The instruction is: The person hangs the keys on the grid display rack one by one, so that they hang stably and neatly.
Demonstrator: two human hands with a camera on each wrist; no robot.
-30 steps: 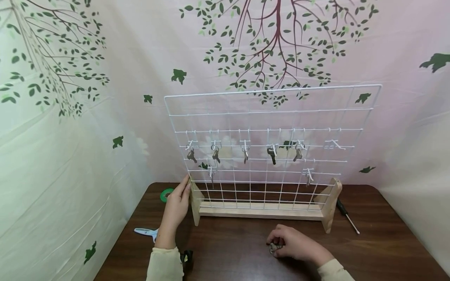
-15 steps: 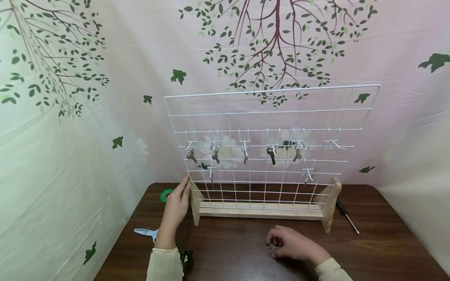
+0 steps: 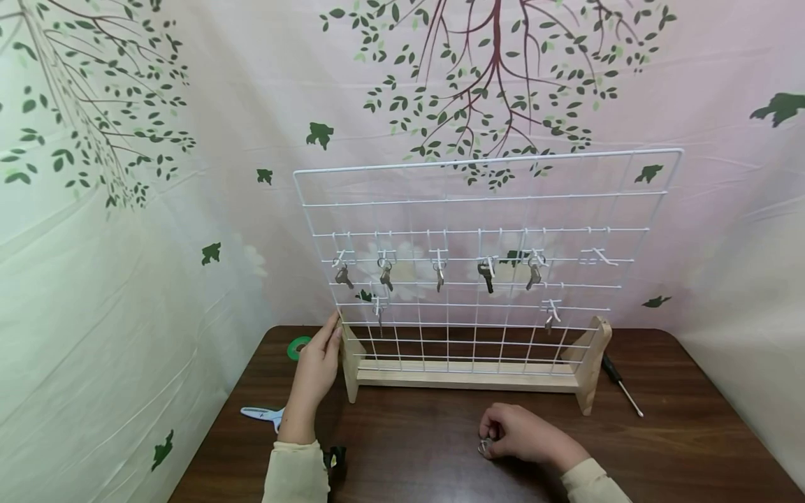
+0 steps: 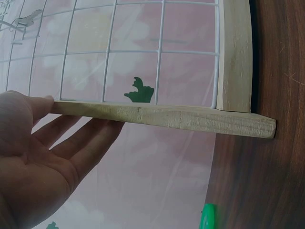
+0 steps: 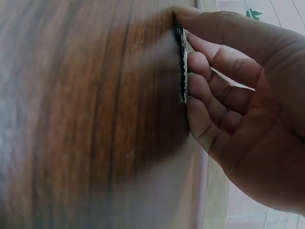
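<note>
White wire grid [image 3: 484, 209], pale wooden base [image 3: 468, 377], dark brown table [image 3: 660, 440].

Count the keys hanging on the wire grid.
7: five along the upper row of hooks, two lower. The right hand hides more metal.

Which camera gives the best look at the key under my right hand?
The right wrist view: the key shows edge-on under the right hand's fingertips against the table. The head view shows only a glint; the left wrist view misses it.
</note>
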